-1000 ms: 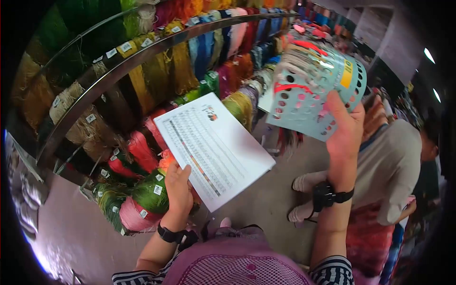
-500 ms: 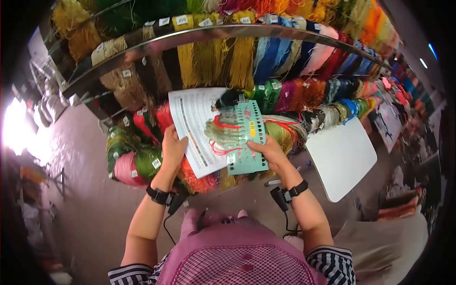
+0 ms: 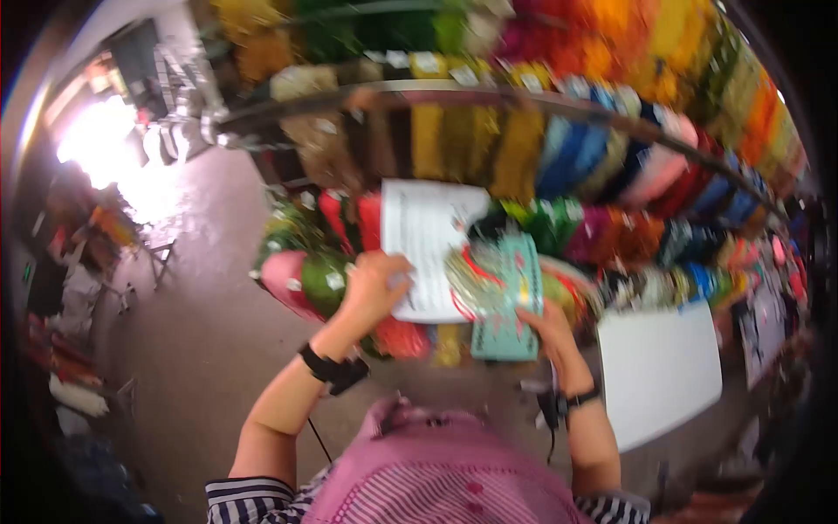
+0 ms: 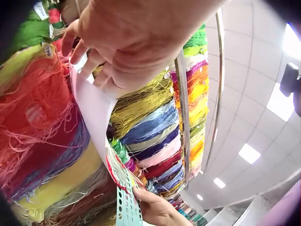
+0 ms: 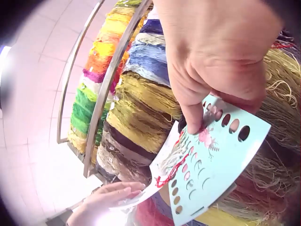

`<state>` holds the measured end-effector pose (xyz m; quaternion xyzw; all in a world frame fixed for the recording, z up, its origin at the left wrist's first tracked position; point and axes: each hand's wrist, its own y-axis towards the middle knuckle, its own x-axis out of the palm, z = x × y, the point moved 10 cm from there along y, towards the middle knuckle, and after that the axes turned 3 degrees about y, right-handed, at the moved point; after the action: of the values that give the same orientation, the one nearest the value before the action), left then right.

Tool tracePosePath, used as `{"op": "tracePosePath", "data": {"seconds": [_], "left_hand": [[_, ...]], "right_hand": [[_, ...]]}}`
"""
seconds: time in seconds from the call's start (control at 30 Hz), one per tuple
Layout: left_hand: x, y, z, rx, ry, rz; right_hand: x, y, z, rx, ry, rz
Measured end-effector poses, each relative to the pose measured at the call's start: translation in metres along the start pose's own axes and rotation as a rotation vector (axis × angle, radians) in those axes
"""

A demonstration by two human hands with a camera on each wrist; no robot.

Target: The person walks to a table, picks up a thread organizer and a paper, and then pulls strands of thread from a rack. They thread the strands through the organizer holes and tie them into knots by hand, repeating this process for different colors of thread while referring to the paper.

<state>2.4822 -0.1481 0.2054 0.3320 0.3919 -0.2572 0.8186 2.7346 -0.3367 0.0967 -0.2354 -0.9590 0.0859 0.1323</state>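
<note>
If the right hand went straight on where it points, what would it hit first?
Past the teal card it grips, the right hand would probably meet the white sheet first, though how close they are is unclear.

A metal rack [image 3: 489,88] curves across the head view, with coloured yarn [image 3: 515,153] above and below its rail. Left of the rack, a white glare [image 3: 122,170] spills toward the greyish floor [image 3: 205,279]. Below the rack's right part is a white panel [image 3: 659,375]. Beyond the rack, the left wrist view shows a pale panelled ceiling [image 4: 251,52] with bright lights [image 4: 249,153].
</note>
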Motion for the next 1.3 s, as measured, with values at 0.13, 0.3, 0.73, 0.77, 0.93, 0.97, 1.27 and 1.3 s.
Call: {"op": "tracePosePath", "data": {"seconds": [0.13, 0.3, 0.73, 0.77, 0.93, 0.97, 1.27, 1.3], "left_hand": [[-0.066, 0.011, 0.017, 0.084, -0.129, 0.240], [-0.258, 0.058, 0.010, 0.147, -0.228, 0.731], [-0.460, 0.189, -0.051, 0.115, 0.035, 1.213], [-0.459, 0.196, -0.055, 0.107, 0.038, 1.181], [-0.468, 0.182, -0.023, 0.209, 0.221, 1.357], [-0.467, 0.189, -0.022, 0.195, 0.277, 1.287], [-0.445, 0.183, -0.055, 0.318, -0.582, 0.745], [-0.443, 0.179, -0.052, 0.338, -0.568, 0.694]], "right_hand": [[-0.028, -0.002, -0.018, -0.332, -0.388, 0.292], [-0.031, -0.029, -0.072, -0.429, -0.806, 0.522], [0.110, -0.006, -0.127, -0.547, -0.656, 0.307], [0.119, -0.006, -0.130, -0.539, -0.662, 0.294], [0.131, 0.000, -0.132, -0.530, -0.647, 0.246], [0.135, -0.001, -0.136, -0.525, -0.647, 0.239], [0.148, -0.005, -0.142, -0.518, -0.669, 0.200], [0.152, -0.003, -0.143, -0.501, -0.696, 0.180]]}}
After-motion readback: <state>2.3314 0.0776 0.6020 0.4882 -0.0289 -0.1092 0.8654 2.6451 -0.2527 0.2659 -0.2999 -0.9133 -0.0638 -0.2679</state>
